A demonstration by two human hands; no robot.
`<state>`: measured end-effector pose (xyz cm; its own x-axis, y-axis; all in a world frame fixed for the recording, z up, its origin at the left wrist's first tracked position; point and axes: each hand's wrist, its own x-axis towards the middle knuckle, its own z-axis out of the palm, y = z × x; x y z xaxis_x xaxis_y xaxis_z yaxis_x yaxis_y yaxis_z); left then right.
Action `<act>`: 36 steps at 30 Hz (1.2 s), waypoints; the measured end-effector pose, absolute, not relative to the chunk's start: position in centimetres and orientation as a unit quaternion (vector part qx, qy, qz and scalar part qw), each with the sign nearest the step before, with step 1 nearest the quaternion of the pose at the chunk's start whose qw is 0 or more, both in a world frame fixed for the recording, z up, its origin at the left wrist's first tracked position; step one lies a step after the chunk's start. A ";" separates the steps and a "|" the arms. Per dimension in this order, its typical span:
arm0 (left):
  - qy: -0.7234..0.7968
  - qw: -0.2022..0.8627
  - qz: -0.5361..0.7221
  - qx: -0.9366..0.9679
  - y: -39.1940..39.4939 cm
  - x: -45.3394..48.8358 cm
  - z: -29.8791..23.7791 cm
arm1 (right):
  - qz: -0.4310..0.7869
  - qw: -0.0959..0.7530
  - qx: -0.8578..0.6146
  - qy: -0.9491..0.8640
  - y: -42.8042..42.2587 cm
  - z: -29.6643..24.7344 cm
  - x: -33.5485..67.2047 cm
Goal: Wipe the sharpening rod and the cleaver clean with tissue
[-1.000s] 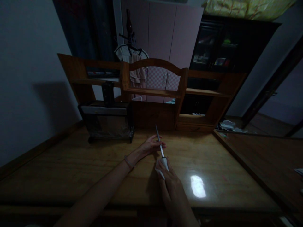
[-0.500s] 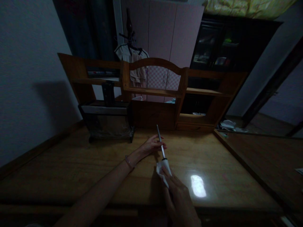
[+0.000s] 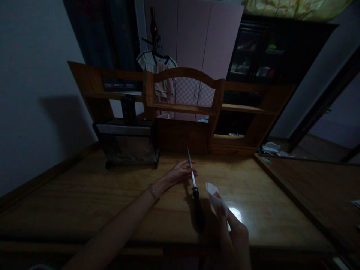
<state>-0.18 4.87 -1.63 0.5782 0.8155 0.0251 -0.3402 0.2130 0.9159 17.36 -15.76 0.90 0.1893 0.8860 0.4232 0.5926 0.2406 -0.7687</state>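
My left hand point(image 3: 181, 172) is closed around the metal rod of a sharpening steel point(image 3: 193, 179), thumb over the shaft. The thin rod points away from me, tip upward. Its black handle point(image 3: 199, 210) angles back toward me, with nothing around it. To the right of the handle, my right hand point(image 3: 234, 232) pinches a folded white tissue point(image 3: 217, 198), apart from the steel. Part of the tissue is hidden behind my fingers.
Beneath my hands is a wooden desk point(image 3: 112, 202). A wooden shelf unit point(image 3: 182, 108) runs along its back. A black-framed device point(image 3: 126, 144) with clear plastic around it stands at the back left. Papers point(image 3: 271, 148) lie beyond the right edge.
My right hand has moved off the handle to the right, taking the tissue with it, so the black handle is now uncovered. The left hand and the rod stay almost in place.
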 end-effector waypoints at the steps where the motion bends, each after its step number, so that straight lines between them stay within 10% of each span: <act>1: 0.240 0.741 0.390 0.492 4.9 -0.2 -1.6 | 0.152 0.491 -0.605 -0.608 -15.7 0.9 17.5; 21: 0.215 0.776 0.375 0.459 4.8 -0.2 -1.9 | 0.118 0.326 -0.518 -0.782 -14.8 -0.9 13.8; 36: 0.250 0.730 0.397 0.496 4.4 0.0 -1.2 | 0.077 0.371 -0.485 -0.788 -16.7 -0.4 15.6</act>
<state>0.04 4.39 -1.18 0.5596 0.8283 0.0289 -0.3317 0.1919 0.9236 15.58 -16.73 -0.43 -0.2535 0.8221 0.5099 0.7079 0.5169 -0.4814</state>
